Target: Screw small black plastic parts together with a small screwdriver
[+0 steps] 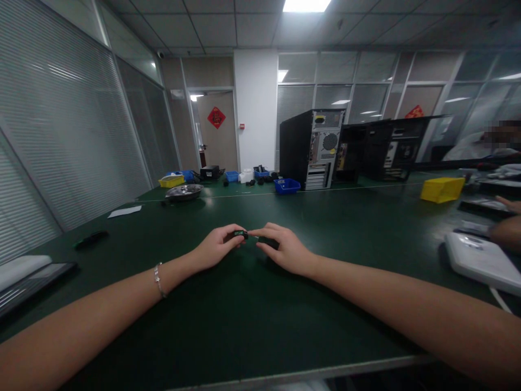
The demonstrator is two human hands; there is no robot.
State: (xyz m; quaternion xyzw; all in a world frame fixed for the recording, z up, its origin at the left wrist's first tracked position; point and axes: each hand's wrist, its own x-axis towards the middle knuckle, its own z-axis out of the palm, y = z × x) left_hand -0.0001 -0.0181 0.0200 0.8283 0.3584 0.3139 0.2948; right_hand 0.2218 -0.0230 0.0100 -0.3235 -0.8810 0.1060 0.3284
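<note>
I pinch a small dark part point(240, 234) between the thumb and fingertips of my left hand point(215, 247), holding it just above the green table point(244, 315). My right hand point(285, 248) meets it from the other side: its forefinger stretches out to touch the part's end, while the remaining fingers curl down toward the table; whether they hold anything of their own I cannot tell. The part is too small and dim to make out further. A bracelet point(158, 279) sits on my left wrist behind the pinch. Far beyond the grip stand a black computer case point(311, 149) and a blue bin point(287, 186). Off past my right hand lie a yellow bin point(442, 189) and a white device point(482, 260), where another person's hand point(507, 228) rests.
</note>
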